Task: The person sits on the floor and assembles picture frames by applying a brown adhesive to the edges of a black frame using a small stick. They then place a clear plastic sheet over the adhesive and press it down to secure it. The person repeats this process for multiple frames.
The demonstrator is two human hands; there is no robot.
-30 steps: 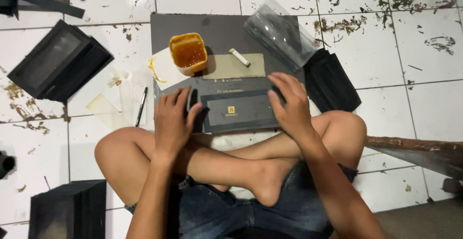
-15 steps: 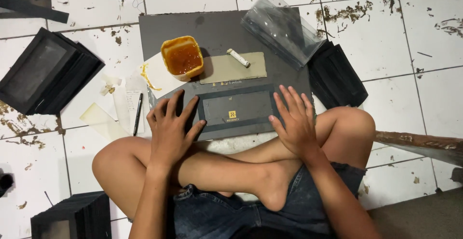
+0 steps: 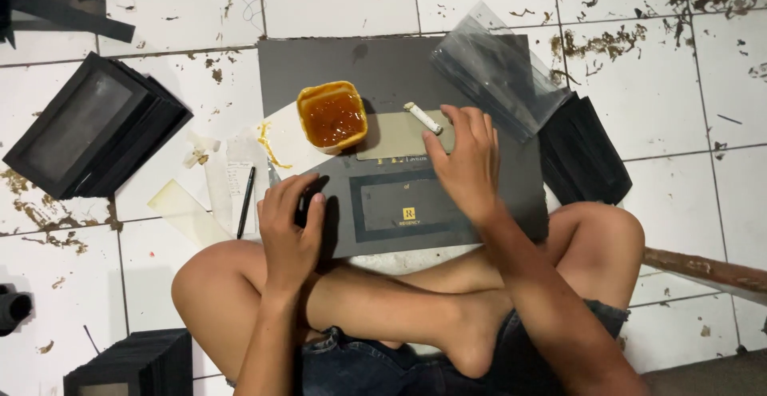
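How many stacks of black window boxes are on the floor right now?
3: one stack upper left, one at bottom left, one right of the grey board. More may lie outside the frame.

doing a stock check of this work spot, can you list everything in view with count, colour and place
flat box piece: one, dark grey with gold mark, on the board before the crossed legs
board: one, grey, on the tiled floor
tub of glue: one, orange, left of the tan card
tan card: one, above the box piece
white stick: one, on the card
clear bags: a stack, upper right
black trays: a stack, left
pen: one, black, left of the board
left hand: on the box piece's left end
right hand: on the card's right end
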